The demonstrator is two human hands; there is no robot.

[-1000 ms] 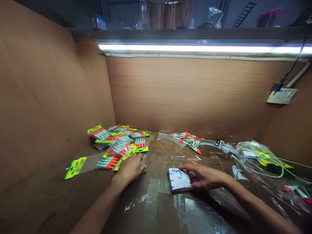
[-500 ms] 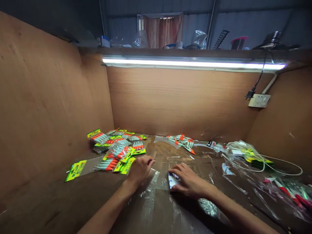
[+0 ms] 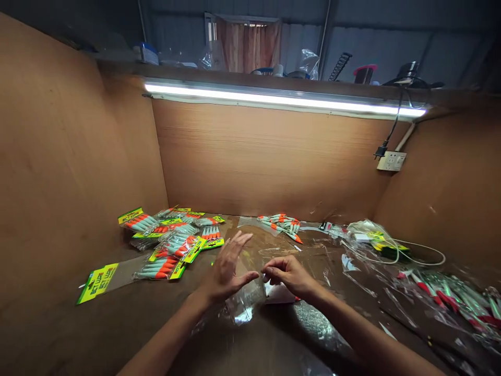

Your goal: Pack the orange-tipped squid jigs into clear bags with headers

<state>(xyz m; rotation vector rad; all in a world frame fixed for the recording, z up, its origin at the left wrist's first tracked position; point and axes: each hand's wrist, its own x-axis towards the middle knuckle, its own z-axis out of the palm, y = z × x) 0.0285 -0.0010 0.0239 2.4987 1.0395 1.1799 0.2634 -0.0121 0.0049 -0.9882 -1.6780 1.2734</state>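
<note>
Both hands are raised over the middle of the wooden bench [image 3: 117, 334] with a clear plastic bag [image 3: 246, 303] between them. My left hand [image 3: 227, 271] has its fingers spread and its thumb against the bag. My right hand [image 3: 287, 274] pinches the bag's upper edge with closed fingertips. A white card [image 3: 279, 293] lies on the bench under my right hand, mostly hidden. Packed bags of orange-and-white floats with yellow-green header cards [image 3: 172, 240] are piled at the left. A loose bunch of the same floats [image 3: 282, 225] lies at the back centre.
Brown board walls close in the bench on three sides, with a lit tube lamp [image 3: 282, 102] along the back top. A socket [image 3: 391, 161] hangs on the right wall. Empty clear bags, a white cable [image 3: 415, 250] and more floats [image 3: 442, 297] clutter the right side.
Both hands lifted off the bench; the left left the packed pile, the right left the white card, and together they picked up a clear bag. The camera tilted upward.
</note>
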